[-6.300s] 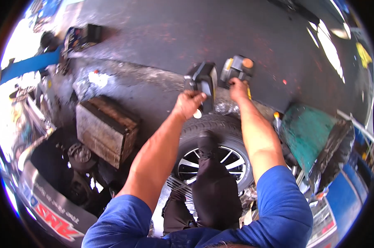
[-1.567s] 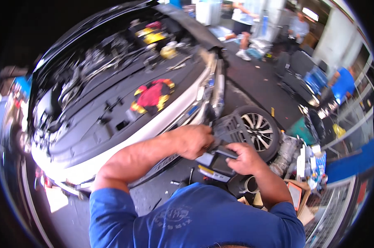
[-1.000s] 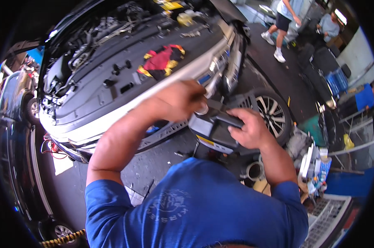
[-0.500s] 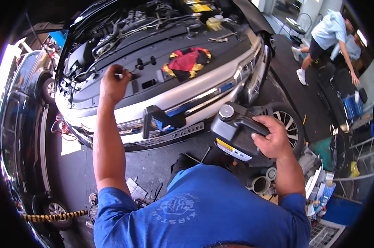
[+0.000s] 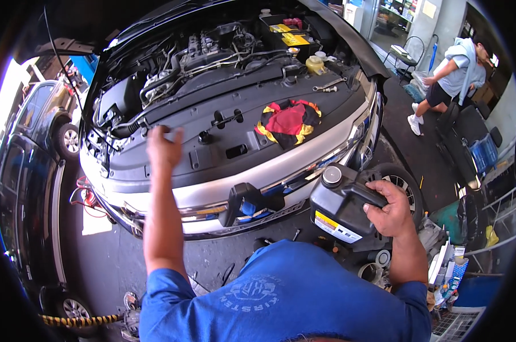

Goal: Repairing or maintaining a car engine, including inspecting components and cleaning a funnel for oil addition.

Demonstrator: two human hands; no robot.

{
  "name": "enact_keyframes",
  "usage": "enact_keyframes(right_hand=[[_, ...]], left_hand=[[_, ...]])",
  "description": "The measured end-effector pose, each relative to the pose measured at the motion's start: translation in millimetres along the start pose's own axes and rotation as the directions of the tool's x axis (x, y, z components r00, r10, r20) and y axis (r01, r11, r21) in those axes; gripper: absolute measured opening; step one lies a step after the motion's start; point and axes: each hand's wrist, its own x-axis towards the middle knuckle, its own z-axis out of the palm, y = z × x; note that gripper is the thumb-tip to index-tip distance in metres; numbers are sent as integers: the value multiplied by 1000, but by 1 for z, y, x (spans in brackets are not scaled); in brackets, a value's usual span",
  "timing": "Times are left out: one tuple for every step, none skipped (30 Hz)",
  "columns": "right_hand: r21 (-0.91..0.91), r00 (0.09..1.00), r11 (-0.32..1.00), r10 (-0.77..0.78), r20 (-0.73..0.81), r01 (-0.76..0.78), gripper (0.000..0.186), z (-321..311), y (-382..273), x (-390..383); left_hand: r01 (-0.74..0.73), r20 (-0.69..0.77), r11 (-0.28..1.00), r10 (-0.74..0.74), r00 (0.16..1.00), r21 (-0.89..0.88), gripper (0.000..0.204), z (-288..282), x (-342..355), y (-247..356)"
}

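Observation:
My right hand (image 5: 388,208) is closed around the handle of a black plastic jug (image 5: 340,199) with a round silver top and a yellow and white label. The jug hangs upright in front of the car's grille. My left hand (image 5: 164,149), somewhat blurred, is over the dark panel (image 5: 178,165) at the front of the engine bay. Its thumb stands apart from the curled fingers, and nothing shows between them. A small black cap (image 5: 205,137) sits on the panel to the right of that hand. Farther right lies a red, black and yellow cloth (image 5: 292,121).
The open engine bay (image 5: 212,54) spreads ahead, with wrenches (image 5: 329,87) near its right edge. A black bracket-like part (image 5: 242,202) stands out from the bumper. A person (image 5: 454,77) stands at the far right. Another dark car (image 5: 32,199) is at the left.
My view has shifted, showing more of the engine bay. My left hand has come back from the small black cap, which now shows apart from it. The person at right has straightened up.

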Motion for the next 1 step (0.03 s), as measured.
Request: enact_keyframes(right_hand=[[-32, 999, 999, -12, 33, 13, 38, 3, -6, 3]], left_hand=[[-7, 3, 1000, 7, 1000, -10, 46, 3, 5, -1]])
